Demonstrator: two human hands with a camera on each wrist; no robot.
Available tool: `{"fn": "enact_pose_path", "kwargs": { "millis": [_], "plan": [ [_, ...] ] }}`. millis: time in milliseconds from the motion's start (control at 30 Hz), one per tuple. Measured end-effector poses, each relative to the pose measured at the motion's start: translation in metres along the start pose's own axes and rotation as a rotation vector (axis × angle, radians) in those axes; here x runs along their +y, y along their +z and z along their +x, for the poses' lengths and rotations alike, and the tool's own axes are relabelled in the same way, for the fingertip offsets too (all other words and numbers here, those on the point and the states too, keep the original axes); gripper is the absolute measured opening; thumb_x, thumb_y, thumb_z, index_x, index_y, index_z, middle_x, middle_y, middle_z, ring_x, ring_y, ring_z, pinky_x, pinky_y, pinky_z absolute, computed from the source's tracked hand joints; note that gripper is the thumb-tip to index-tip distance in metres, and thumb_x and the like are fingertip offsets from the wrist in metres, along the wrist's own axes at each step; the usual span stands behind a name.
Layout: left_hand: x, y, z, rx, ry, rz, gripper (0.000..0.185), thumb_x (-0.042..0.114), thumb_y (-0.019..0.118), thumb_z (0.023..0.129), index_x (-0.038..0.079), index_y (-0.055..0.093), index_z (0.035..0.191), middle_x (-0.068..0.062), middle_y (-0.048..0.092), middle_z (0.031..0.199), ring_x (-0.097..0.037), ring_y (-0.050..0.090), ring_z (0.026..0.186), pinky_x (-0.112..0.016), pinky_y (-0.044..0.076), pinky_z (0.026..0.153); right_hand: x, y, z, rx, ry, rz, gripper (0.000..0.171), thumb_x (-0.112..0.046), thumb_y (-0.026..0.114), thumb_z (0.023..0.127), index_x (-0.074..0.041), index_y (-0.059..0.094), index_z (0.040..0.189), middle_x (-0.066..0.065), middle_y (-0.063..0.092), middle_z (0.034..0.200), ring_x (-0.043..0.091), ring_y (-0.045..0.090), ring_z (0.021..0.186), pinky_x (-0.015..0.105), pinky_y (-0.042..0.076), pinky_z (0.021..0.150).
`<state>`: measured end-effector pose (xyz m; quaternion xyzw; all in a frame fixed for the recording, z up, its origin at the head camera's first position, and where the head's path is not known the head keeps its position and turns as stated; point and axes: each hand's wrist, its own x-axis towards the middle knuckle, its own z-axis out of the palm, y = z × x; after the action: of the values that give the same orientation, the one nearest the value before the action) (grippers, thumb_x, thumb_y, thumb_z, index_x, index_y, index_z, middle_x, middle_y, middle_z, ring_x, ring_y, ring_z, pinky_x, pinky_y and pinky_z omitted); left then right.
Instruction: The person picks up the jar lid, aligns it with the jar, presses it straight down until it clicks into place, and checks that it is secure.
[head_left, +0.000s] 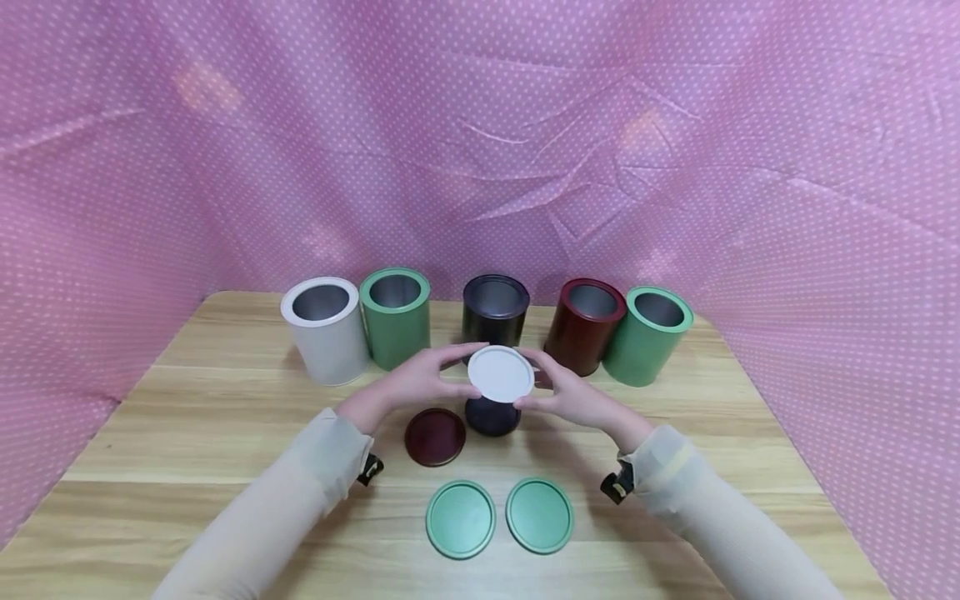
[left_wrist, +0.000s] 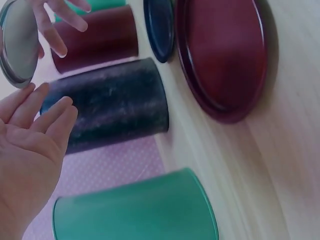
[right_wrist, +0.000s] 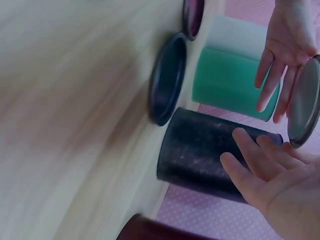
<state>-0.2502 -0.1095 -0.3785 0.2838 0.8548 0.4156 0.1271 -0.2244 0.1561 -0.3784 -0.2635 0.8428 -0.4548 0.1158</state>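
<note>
Pink polka-dot cloth (head_left: 480, 108) behind and at both sides. Wooden table (head_left: 225, 417) below it, far edge just behind the cans.

Cans, row near that edge, left to right, all with round open tops: white can (head_left: 333, 350) and left green can (head_left: 401, 337) side by side; black can (head_left: 495, 327) apart in the middle; dark red can (head_left: 581, 342) and right green can (head_left: 645, 354) close together.

Left hand (head_left: 427, 379) and right hand (head_left: 562, 392) in front of the black can, each pinching the white lid (head_left: 501, 374) at its edge, thumb and fingers; other fingers loosely extended.

White lid: round disc, pale face ringed by a raised rim, underside greyish in the wrist views. Held above the table, between the hands, apart from the black can. Wood stretches beyond both forearms to the side edges; on the near side lie dark red lid (head_left: 435, 437), black lid (head_left: 492, 418) and two green lids (head_left: 461, 519). Upper face tilted up toward the head camera; outline looks longest left to right.
</note>
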Motion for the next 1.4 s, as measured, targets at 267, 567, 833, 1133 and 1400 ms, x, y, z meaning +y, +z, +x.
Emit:
{"fn": "enact_pose_path", "kwargs": {
  "millis": [267,567,833,1133,1400],
  "plan": [
    [0.0,-0.019,-0.022,0.076,0.019,-0.05,0.073,0.032,0.077,0.082,0.018,0.045,0.146,-0.009,0.047,0.148,-0.034,0.042,0.137,-0.048,0.034,0.114,-0.015,0.008,0.021,-0.027,-0.086,0.077,0.074,-0.019,0.072,0.087,-0.005,0.032,0.148,0.02,0.046,0.142,0.038,0.051,0.128,0.05,0.044,0.105],
    [-0.007,-0.035,-0.045,0.204,0.003,-0.091,0.072,0.027,0.08,0.079,0.017,0.049,0.143,-0.008,0.051,0.145,-0.029,0.042,0.138,-0.048,0.033,0.114,-0.032,0.019,0.046,-0.061,-0.138,0.138,0.074,-0.01,0.071,0.086,-0.005,0.032,0.149,0.02,0.046,0.144,0.036,0.049,0.131,0.049,0.045,0.105],
    [-0.007,-0.052,-0.063,0.242,0.005,-0.094,0.072,0.024,0.078,0.082,0.014,0.045,0.145,-0.008,0.048,0.147,-0.03,0.037,0.141,-0.048,0.029,0.116,-0.051,0.025,0.063,-0.087,-0.197,0.132,0.072,-0.01,0.071,0.087,-0.005,0.034,0.148,0.018,0.048,0.14,0.035,0.053,0.127,0.051,0.046,0.103],
    [-0.016,-0.07,-0.082,0.294,-0.016,-0.092,0.071,0.025,0.075,0.085,0.013,0.043,0.147,-0.009,0.041,0.152,-0.033,0.032,0.143,-0.049,0.026,0.117,-0.065,0.036,0.092,-0.092,-0.22,0.083,0.07,-0.009,0.07,0.088,-0.007,0.035,0.148,0.014,0.046,0.142,0.033,0.053,0.127,0.045,0.047,0.103],
    [-0.019,-0.093,-0.095,0.345,-0.074,-0.048,0.071,0.026,0.073,0.087,0.013,0.039,0.149,-0.012,0.038,0.153,-0.036,0.031,0.143,-0.052,0.026,0.116,-0.08,0.044,0.116,-0.118,-0.2,0.13,0.071,-0.014,0.07,0.089,-0.011,0.033,0.15,0.01,0.049,0.142,0.028,0.051,0.129,0.045,0.044,0.106]
  ]
}}
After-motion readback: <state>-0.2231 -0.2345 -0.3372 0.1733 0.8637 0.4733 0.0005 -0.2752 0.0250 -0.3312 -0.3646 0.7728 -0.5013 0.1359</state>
